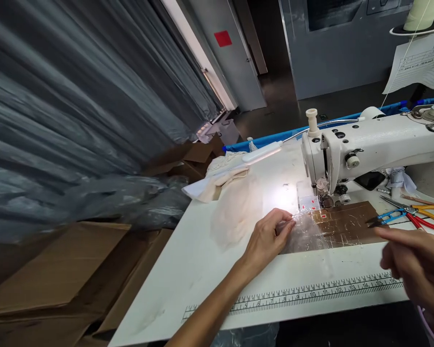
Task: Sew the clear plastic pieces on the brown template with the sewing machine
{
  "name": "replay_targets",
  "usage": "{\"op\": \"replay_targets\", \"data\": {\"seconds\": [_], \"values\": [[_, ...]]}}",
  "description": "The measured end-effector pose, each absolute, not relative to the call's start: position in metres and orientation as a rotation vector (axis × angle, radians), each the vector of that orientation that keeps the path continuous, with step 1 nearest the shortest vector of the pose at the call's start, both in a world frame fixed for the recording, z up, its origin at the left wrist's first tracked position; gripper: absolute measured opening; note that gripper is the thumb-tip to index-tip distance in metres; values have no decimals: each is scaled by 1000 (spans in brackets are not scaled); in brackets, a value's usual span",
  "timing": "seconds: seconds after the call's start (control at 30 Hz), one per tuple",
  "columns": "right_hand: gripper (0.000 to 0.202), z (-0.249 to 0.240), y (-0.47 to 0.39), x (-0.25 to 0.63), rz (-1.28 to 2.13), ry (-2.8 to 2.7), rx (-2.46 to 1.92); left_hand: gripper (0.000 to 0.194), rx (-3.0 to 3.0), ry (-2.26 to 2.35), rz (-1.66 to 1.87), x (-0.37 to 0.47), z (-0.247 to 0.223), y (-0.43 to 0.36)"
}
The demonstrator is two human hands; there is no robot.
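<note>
My left hand [271,233] pinches the edge of a sheer, pale fabric [305,231] just left of the sewing machine's needle area. The fabric lies over a brown plate [350,224] taped to the table, its far edge near the presser foot [325,200]. At the right edge, my right hand [412,265] is above the table's front, index finger stretched toward the left and the other fingers curled; nothing shows in it. Blue-handled thread snips [386,218] lie just beyond that fingertip.
The white sewing machine [386,144] stands at the right. Red- and yellow-handled scissors [419,214] lie beside it. Cream cloth [227,168] rests at the table's back left, near a lit lamp [262,153]. Cardboard boxes [58,265] stand left of the white table [166,289].
</note>
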State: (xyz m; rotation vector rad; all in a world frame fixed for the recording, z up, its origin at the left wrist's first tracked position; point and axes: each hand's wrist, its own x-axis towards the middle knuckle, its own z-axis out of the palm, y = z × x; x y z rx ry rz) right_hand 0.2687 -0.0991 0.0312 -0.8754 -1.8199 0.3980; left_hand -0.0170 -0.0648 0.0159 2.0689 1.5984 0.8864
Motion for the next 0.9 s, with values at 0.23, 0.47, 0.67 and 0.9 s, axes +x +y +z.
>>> {"op": "replay_targets", "data": {"seconds": [0.23, 0.47, 0.67, 0.9], "values": [[35, 29, -69, 226, 737, -1918, -746, 19, 1497, 960, 653, 39, 49, -99], [49, 30, -62, 221, 1844, -1838, -702, 33, 1348, 1230, 800, 20, 57, -84], [39, 18, -23, 228, 1233, -2166, -1204, 27, 1724, 1702, 780, -24, 33, -58], [31, 6, -8, 233, 449, -2383, -1393, 18, 2909, 1527, 715, -30, 24, -34]]}}
